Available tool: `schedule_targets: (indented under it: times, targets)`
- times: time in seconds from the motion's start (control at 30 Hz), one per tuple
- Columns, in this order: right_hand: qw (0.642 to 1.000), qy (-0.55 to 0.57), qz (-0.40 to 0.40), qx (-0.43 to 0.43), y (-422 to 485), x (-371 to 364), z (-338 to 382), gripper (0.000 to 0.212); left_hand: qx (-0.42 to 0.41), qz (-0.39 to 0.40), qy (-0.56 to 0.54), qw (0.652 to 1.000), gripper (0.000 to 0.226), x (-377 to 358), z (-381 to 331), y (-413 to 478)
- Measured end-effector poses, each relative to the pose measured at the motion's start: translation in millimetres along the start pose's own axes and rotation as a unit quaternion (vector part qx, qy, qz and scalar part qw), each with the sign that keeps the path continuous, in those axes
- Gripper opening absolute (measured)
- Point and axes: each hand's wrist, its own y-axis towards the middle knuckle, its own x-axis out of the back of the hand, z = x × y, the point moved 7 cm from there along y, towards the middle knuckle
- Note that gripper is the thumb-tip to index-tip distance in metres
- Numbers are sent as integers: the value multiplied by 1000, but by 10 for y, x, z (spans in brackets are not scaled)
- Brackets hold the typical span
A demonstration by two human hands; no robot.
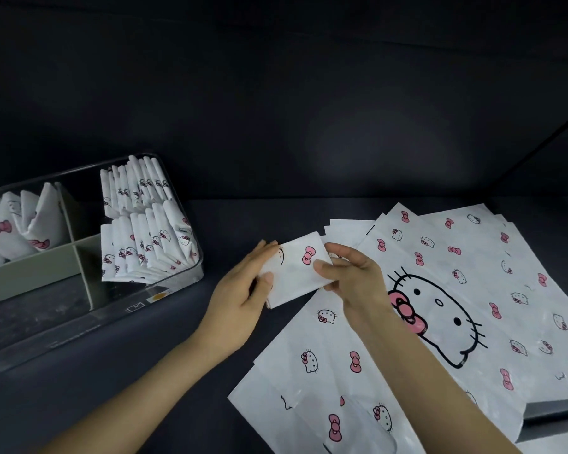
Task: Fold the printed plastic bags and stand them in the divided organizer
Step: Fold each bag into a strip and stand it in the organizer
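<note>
two hands grip one folded bag [295, 270] between them, just left of the flat bag stack [440, 306] on the dark table [145, 371]. the left hand [243, 299] pinches the packet's left edge, thumb on top; the right hand [351, 273] clamps its right edge, resting over the stack. well left of the stack sits the clear divided organizer [184, 276], its compartment nearest the stack packed with upright folded bags [145, 224], and larger folded ones [23, 227] standing in a farther compartment.
</note>
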Motion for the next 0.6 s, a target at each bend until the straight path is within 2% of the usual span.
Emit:
schedule_targets:
  times: [0.1, 0.17, 0.23, 0.3, 0.33, 0.37, 0.43, 0.5, 0.53, 0.6]
  targets:
    - [984, 95, 110, -105, -130, -139, -51, 32, 26, -59, -176, 982, 33, 362, -268, -72]
    - [965, 118, 171, -163, -262, -288, -90, 25, 36, -30, -267, 963, 42, 536, -352, -48]
    - [947, 123, 216, -204, -392, -460, -138, 23, 27, 53, -239, 969, 57, 604, -431, -53]
    - [935, 103, 247, -232, -499, -619, -200, 20, -19, 127, -125, 984, 63, 624, -469, -85]
    - [929, 95, 263, -242, -534, -698, -215, 20, -41, 150, -81, 985, 57, 626, -478, -91]
    - [922, 97, 277, -251, -563, -792, -238, 30, -48, 160, -63, 984, 50, 660, -453, -113]
    - [907, 123, 289, -279, -608, -892, -285, 51, -37, 148, -86, 984, 32, 715, -430, -131]
    - [915, 80, 283, -275, -632, -940, -307, 31, -8, 84, -104, 991, 15, 829, -380, -159]
    - [926, 25, 283, -249, -633, -951, -294, 22, 13, 55, -123, 991, 12, 880, -357, -186]
    - [949, -115, 260, -136, -594, -946, -187, 18, 54, 16, -168, 984, 19, 958, -303, -243]
